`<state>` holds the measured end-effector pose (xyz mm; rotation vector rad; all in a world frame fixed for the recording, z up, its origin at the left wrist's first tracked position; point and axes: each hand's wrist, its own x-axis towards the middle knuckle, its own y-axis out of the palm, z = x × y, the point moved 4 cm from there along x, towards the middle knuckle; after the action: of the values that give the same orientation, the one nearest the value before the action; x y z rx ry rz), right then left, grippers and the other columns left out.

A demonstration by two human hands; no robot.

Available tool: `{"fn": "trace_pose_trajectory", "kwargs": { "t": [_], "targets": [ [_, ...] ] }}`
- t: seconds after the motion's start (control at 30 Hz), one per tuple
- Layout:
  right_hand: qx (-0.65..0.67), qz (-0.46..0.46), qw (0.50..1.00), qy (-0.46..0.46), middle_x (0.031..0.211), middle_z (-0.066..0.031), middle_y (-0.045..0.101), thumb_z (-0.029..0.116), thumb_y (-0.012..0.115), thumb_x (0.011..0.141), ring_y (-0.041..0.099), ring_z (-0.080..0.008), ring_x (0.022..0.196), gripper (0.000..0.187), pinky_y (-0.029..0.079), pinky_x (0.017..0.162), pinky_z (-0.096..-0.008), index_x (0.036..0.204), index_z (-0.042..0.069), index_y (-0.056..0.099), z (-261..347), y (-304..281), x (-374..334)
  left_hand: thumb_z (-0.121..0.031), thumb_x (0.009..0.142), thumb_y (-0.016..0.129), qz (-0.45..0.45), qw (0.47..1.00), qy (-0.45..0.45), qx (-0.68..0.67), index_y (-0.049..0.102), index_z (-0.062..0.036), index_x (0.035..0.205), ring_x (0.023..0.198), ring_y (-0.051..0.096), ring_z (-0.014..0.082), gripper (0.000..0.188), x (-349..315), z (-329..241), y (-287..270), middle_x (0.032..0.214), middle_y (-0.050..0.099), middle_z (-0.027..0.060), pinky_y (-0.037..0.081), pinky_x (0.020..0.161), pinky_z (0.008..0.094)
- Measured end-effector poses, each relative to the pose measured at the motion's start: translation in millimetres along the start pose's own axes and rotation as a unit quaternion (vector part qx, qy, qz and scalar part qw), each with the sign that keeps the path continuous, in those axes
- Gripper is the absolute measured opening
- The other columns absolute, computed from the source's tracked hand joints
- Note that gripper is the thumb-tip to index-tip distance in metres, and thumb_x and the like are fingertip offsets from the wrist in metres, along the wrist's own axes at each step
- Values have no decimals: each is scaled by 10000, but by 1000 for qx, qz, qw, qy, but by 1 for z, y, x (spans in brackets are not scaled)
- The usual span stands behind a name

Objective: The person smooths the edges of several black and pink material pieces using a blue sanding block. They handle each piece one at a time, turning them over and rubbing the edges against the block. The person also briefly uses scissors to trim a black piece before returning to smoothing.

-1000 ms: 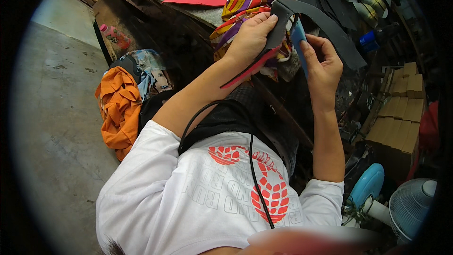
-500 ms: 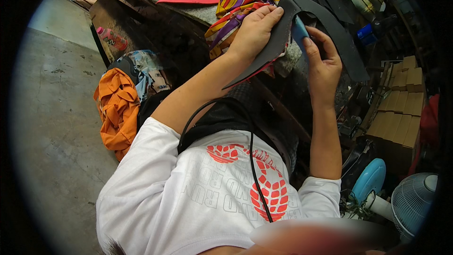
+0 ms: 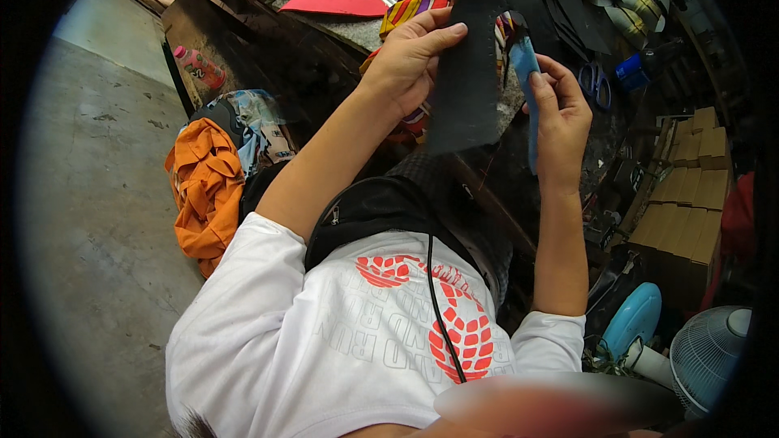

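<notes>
Pinching left edge of black curved piece (image 3: 466, 81): thumb and fingers of left hand (image 3: 406, 61). Right hand (image 3: 560, 113) grips blue strip (image 3: 526, 65); whether strip joins black curved piece cannot be told. Black curved piece held up between hands, near side of striped cloth (image 3: 418, 6). Broad limb's long axis runs near to far: arched end far, blunt end near. Outline apparently already cut; piece not yet set down, remaining work unclear. Farther left, red curved piece (image 3: 341, 0); to right, scissors (image 3: 596, 83).

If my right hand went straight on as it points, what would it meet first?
Beyond the blue strip the right hand holds, likely the black pieces ahead; depth is unclear, it might pass over.
</notes>
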<state>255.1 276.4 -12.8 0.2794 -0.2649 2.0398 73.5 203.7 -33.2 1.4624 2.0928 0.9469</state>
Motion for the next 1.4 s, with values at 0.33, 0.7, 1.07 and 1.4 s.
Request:
{"fn": "trace_pose_trajectory", "kwargs": {
  "t": [0.33,0.7,1.07,1.4],
  "targets": [
    [-85,31,996,-1,897,-10,648,172,679,918,580,-49,728,227,494,563,-192,1122,83,724,32,6,15,-145,985,587,-38,986,137,88,508,-5,1146,773,647,102,227,7,8,15,939,651,91,566,665,237],
    [-117,100,986,-60,880,-32,638,61,688,863,596,-91,816,196,469,724,-216,1048,8,727,47,6,-3,-151,989,585,-10,983,165,75,514,-8,1145,823,628,87,224,14,0,16,957,646,71,540,702,224],
    [-215,93,962,-142,810,-49,628,60,710,819,604,-113,715,234,474,634,-251,1052,72,741,53,6,-16,-139,986,579,-17,972,210,101,547,-13,1122,835,610,102,188,32,4,10,967,641,62,511,743,238],
    [-200,82,966,-141,804,-38,600,54,725,818,580,-102,702,241,457,616,-238,1059,49,730,50,3,-14,-137,1008,544,-21,977,188,100,553,-47,1098,773,568,65,128,37,3,14,942,614,11,485,686,208]
  ]
}}
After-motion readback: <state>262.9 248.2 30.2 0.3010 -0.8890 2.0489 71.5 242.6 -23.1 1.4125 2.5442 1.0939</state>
